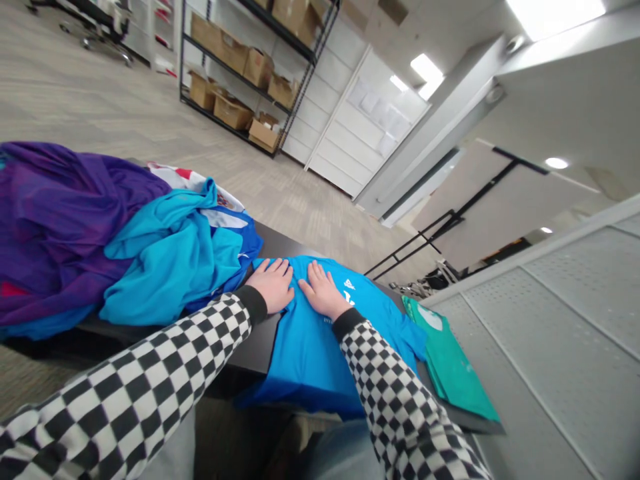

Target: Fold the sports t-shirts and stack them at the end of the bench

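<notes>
A bright blue T-shirt [320,360] with small white printing lies spread on the dark table [255,340], its lower part hanging over the near edge. My left hand [275,283] rests flat on the shirt's left side, near the sleeve, fingers stretched out. Beside it, my right hand [324,291] lies palm down on the upper middle of the shirt, fingers slightly spread, just left of the white print. Neither hand grips the cloth.
Crumpled clothes heap up on the left: a purple garment [65,220], a light blue one [175,253] and a darker blue one [250,237]. Folded green garments [455,360] lie at the right end, next to a grey perforated panel [565,320]. Shelves [240,73] with cardboard boxes stand behind.
</notes>
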The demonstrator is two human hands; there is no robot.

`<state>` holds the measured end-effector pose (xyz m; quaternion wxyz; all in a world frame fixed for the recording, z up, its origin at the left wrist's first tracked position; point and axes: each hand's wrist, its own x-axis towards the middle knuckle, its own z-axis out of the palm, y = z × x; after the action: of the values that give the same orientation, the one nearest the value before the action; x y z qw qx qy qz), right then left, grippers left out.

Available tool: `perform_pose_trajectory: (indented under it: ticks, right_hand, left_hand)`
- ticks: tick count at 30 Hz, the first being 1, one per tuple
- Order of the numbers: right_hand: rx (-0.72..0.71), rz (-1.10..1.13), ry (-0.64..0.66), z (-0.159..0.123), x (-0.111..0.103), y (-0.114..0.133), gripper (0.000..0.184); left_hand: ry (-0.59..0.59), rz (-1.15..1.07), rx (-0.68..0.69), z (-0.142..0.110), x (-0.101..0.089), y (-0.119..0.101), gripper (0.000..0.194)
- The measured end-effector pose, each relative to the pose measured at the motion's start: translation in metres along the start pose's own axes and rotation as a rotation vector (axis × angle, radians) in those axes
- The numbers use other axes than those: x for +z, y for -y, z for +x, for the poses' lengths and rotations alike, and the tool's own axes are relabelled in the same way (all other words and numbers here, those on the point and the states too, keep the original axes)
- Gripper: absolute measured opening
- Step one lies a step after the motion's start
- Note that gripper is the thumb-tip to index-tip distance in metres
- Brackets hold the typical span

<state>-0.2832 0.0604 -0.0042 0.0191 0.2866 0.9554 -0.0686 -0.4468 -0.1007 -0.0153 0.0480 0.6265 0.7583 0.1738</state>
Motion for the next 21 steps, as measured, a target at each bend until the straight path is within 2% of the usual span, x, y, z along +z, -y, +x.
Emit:
perform_pose_trajectory:
  ticks: [5, 11, 15, 18, 21]
  right_hand:
    - [0.029, 0.046, 0.061, 0.001, 0.001, 0.002, 0.095]
    - [0.093, 0.038, 0.0, 0.007, -0.001, -0.003, 0.093]
    - [0.096, 0.023, 0.005, 0.006, 0.008, -0.002, 0.096]
    - [0.098, 0.028, 0.0, 0.005, 0.009, -0.001, 0.095]
    - [0.109, 0.033, 0.009, 0.006, 0.006, 0.0, 0.094]
  left_hand:
    - [-0.003, 0.003, -0.045, -0.002, 0.003, 0.005, 0.077]
    - [0.037, 0.006, -0.13, -0.007, 0.003, 0.001, 0.085]
    - [-0.022, 0.068, -0.24, -0.014, 0.002, -0.006, 0.089]
    - [-0.043, 0.047, -0.135, -0.017, 0.002, -0.006, 0.085]
    - [0.045, 0.01, -0.049, -0.017, 0.004, -0.002, 0.082]
